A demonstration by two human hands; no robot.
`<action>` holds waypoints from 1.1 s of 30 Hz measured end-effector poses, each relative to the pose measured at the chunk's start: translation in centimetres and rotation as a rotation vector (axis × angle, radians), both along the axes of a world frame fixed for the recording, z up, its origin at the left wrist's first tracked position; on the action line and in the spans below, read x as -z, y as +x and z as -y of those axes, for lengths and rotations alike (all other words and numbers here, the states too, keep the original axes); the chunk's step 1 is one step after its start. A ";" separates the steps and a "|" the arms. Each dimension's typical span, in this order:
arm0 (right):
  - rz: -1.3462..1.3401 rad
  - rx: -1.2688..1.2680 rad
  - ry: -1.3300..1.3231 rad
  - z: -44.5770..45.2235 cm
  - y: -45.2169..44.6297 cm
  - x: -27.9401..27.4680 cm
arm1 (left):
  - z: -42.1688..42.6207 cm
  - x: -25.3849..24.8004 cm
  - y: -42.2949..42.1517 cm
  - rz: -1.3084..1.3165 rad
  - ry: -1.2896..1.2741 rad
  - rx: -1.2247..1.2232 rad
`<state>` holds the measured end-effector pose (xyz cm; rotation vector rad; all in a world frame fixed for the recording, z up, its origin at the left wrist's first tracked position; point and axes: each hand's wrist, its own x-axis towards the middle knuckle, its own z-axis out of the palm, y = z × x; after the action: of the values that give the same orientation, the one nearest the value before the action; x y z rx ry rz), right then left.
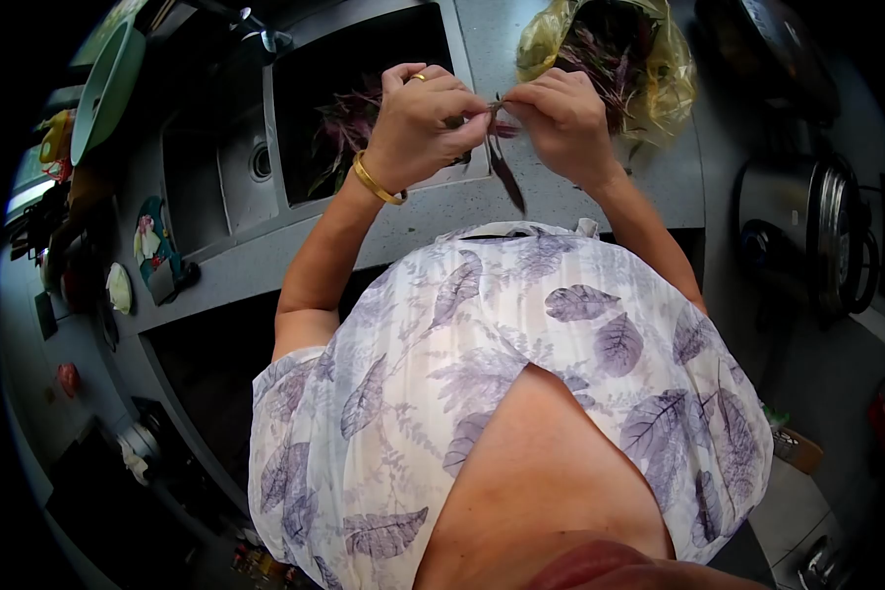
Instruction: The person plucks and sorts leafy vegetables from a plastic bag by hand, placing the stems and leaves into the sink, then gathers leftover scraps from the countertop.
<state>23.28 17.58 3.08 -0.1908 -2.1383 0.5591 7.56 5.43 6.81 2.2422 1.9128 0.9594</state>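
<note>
My left hand (425,123) and my right hand (565,116) meet in front of me, over the edge between the sink and the counter. Fingers of both are pinched on a thin sprig of purple leafy greens (506,182), whose long dark leaf hangs down between them. Beneath and beside my left hand, a pile of purple leafy greens (349,128) lies in the dark right-hand sink basin (364,44). Just beyond my right hand, a yellow plastic bag (671,84) stands open with more purple stems and leaves inside.
Left of the pile is a second metal basin (221,172) with a drain, and a faucet (265,37) behind. A green basin (108,93) leans at the far left. At right stand a metal cooker (787,221) and a dark round appliance (772,49). The grey counter edge (256,254) runs before me.
</note>
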 end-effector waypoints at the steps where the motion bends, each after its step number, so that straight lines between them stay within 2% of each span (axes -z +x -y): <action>1: -0.009 -0.016 -0.037 0.2 -0.2 0.2 | 0.0 0.6 -0.3 0.088 -0.012 0.013; 5: -0.029 -0.046 -0.114 0.6 -1.1 0.7 | 0.5 2.1 -0.6 0.472 -0.092 -0.024; 11: -0.018 -0.064 -0.167 1.1 -1.7 1.1 | 1.7 3.3 -1.0 0.779 -0.189 -0.012; 17: -0.023 -0.004 -0.173 2.2 -3.4 1.8 | 2.4 3.5 -1.4 0.953 -0.278 -0.264; 18: -0.014 0.023 -0.180 2.6 -3.7 1.8 | 2.4 4.0 -1.4 1.016 -0.201 -0.302; 19: -0.040 0.046 -0.166 2.9 -4.0 1.9 | 2.5 3.8 -1.9 0.920 -0.163 -0.408; 21: -0.098 0.087 -0.129 3.0 -4.7 2.0 | 2.8 4.0 -4.0 0.909 -0.099 -0.505; 23: 0.046 0.075 -0.086 2.9 -5.3 2.3 | 3.2 3.8 -5.6 0.805 -0.023 -0.575; 25: 0.141 0.103 -0.056 3.4 -6.1 1.4 | 3.7 4.1 -7.8 0.675 -0.059 -0.685; 26: 0.244 0.114 -0.019 3.6 -6.3 1.7 | 3.6 4.6 -8.9 0.433 -0.053 -0.784; 27: 0.222 0.097 0.000 3.5 -6.0 1.7 | 3.5 5.2 -10.1 0.187 -0.046 -0.875; 28: 0.200 0.079 0.018 3.5 -5.8 1.6 | 3.6 5.6 -11.2 0.121 -0.094 -0.904; 30: 0.153 0.080 0.083 2.7 -4.5 1.5 | 3.8 6.4 -11.9 0.106 -0.109 -0.901; 33: 0.089 0.298 0.222 -1.0 -0.2 2.3 | 4.0 7.2 -11.9 0.059 -0.122 -0.917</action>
<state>23.06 18.57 0.79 -0.4083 -2.1860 0.1417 -4.35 1.40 -0.39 1.1878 2.9021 0.8830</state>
